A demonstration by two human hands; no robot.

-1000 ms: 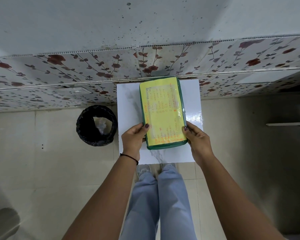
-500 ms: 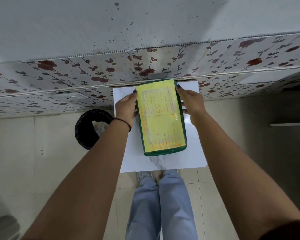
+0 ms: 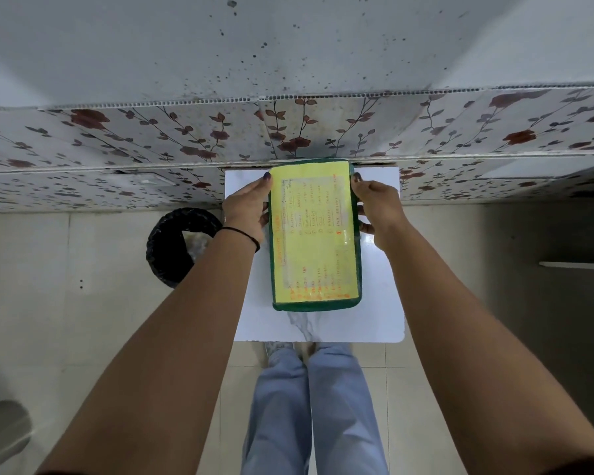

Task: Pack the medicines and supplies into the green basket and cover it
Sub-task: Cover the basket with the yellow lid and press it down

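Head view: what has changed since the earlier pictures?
The left hand and right hand moved from the near end of the green basket to its far end and hold its sides there. The basket, yellow cover and white table stayed put.

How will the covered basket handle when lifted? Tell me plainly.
Probably stiff: the basket shows straight edges while the left hand and right hand grip its far end. The glossy cover may be slippery. Lying flat on the table, it should slide, not tip.

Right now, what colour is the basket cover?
The cover is yellow with orange writing and a green border; the head view shows it best.
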